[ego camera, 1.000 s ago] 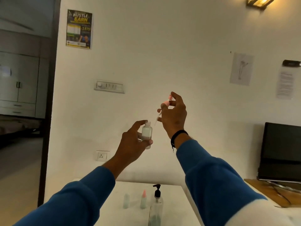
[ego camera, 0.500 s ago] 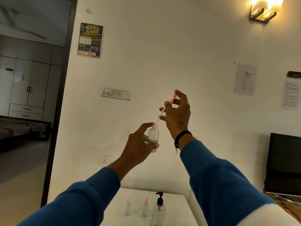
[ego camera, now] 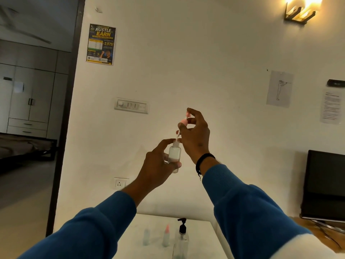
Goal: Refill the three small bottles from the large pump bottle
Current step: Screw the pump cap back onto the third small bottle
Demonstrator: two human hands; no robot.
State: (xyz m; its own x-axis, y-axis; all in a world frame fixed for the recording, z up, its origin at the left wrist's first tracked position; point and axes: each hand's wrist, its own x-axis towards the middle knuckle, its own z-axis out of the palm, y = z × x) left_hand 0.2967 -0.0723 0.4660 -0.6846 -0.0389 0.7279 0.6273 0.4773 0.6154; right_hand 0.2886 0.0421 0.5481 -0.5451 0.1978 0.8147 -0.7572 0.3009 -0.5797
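Left hand point(ego camera: 158, 165) grip wraps bottle point(ego camera: 174, 156) upright, raised above worktop point(ego camera: 203, 238). Right hand point(ego camera: 196, 135) pinches pink cap point(ego camera: 184, 121), tube at neck. Feed tube straight, then twist shut.

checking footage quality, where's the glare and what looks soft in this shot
Head view: the wall lamp at upper right blows out into warm glare; the two small bottles and pump bottle on the table look soft; the held bottle is sharper; straight edges bow from the wide-angle lens.
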